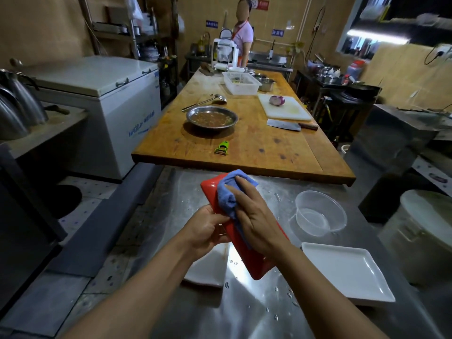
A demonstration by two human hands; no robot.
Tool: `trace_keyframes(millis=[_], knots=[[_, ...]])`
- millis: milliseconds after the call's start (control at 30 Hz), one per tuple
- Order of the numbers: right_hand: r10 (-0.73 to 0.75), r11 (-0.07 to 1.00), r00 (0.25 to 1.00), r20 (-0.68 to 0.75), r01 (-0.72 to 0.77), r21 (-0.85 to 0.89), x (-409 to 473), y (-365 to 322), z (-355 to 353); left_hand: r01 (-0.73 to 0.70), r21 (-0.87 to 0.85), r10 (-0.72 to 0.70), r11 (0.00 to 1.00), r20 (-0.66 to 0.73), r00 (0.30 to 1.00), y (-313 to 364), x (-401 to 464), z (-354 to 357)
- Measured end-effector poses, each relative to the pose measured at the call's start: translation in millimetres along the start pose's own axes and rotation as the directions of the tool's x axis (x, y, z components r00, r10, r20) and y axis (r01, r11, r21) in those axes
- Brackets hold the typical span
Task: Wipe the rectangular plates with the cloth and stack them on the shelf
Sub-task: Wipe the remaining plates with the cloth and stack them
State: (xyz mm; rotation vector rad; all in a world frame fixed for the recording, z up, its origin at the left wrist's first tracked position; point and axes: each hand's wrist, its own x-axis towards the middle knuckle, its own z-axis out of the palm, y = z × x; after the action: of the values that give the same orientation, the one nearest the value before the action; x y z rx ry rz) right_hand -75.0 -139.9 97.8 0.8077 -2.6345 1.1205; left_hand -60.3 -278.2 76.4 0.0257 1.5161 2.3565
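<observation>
**Red plate held over the counter, cloth pressed on it**

Left hand [208, 228] is gripping the long left edge of the red rectangular plate [247, 250], fingers curled round the rim, thumb on the near face. The plate is being held tilted above the steel counter [244, 314], far end raised, near corner lowest.

Right hand [256, 228] is pressing the blue cloth [227, 194] against the upper part of the plate; fingers are lying fairly straight over the bunched cloth. The cloth is draping over the plate's far right edge.

On the counter: one white rectangular plate [347, 272] is lying flat to the right of the red plate, apart from it. A second white plate [208, 270] is lying under the left forearm, partly hidden. A clear plastic bowl [320, 214] is sitting beyond the right-hand white plate. Water droplets are showing on the steel.

Behind the counter, a wooden table [244, 143] is carrying a metal pan of brown liquid [211, 117], a ladle [205, 100], a green peeler [222, 148], a cleaver [291, 125] and a white cutting board [285, 107] with a halved red onion [277, 100]. A person [242, 33] is standing at the far end.
</observation>
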Motion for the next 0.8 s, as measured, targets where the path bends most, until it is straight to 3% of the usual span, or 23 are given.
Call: trace_keyframes(millis=[133,267,467,700,800], knots=[[-0.031,0.999,1.000,0.000,0.031,-0.036,10,-5,0,0.014,0.086,-0.016,0.996,0.020,1.000,5,-3,-5],[-0.032,0.998,0.995,-0.092,0.027,-0.058,20,-3,-3,0.007,0.157,-0.021,0.988,0.089,0.996,8,-6,-5],[0.137,0.989,0.978,-0.157,-0.142,-0.026,24,10,-11,0.032,0.140,-0.048,0.990,0.111,0.993,6,-10,-7],[0.202,0.978,0.963,-0.181,-0.208,-0.018,9,17,-15,0.040,0.052,-0.045,0.998,0.084,0.995,-3,-7,-11],[0.207,0.976,0.961,-0.184,-0.216,-0.033,-9,22,-18,0.025,-0.037,-0.025,0.999,0.005,1.000,-2,-4,-13]])
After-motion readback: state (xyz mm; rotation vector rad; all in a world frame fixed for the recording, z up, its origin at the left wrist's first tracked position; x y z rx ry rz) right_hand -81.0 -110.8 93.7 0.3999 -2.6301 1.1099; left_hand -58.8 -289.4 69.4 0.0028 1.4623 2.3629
